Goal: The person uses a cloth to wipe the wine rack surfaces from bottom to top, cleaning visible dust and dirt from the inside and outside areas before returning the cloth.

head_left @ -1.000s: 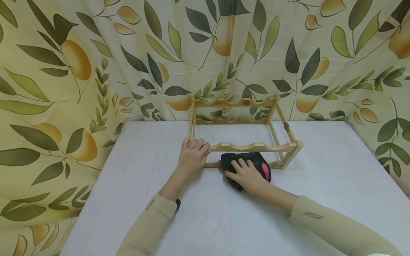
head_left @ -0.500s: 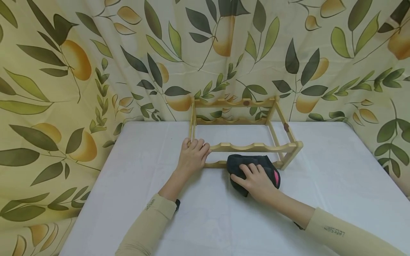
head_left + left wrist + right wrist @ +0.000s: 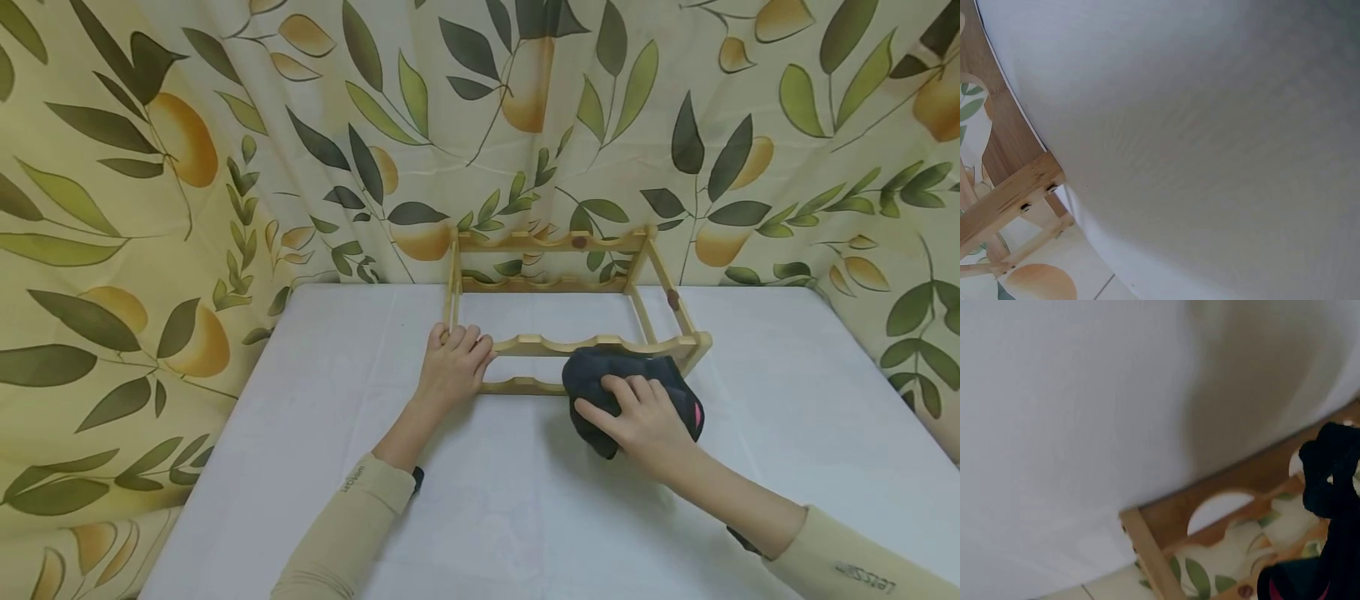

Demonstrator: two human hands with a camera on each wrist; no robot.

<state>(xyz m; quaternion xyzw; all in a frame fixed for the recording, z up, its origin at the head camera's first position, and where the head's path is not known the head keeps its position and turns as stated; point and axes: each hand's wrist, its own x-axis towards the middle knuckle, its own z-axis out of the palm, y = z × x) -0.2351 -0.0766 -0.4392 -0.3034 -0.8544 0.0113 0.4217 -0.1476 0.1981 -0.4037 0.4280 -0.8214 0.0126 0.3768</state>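
A light wooden rack (image 3: 525,344) with scalloped rails stands on the white-covered table (image 3: 465,500). My left hand (image 3: 452,362) grips its front left corner, fingers over the top rail. In my right hand (image 3: 648,421) is a bunched black cloth item (image 3: 588,371) with a bit of pink at one edge. It hangs in front of the rack's right half, covering part of the front rails. Whether it touches the wood I cannot tell. The right wrist view catches the black cloth item (image 3: 1335,469) beside the rack's wooden end (image 3: 1154,550).
A patterned curtain (image 3: 480,108) with leaves and orange fruit hangs behind the table and along both sides. The rack stands near the table's back edge. In the left wrist view, a wooden bar (image 3: 1013,197) shows metal screws.
My right hand has moved right along the front of the rack with the black cloth item, which now sits higher off the table. The left hand stays on the rack's corner.
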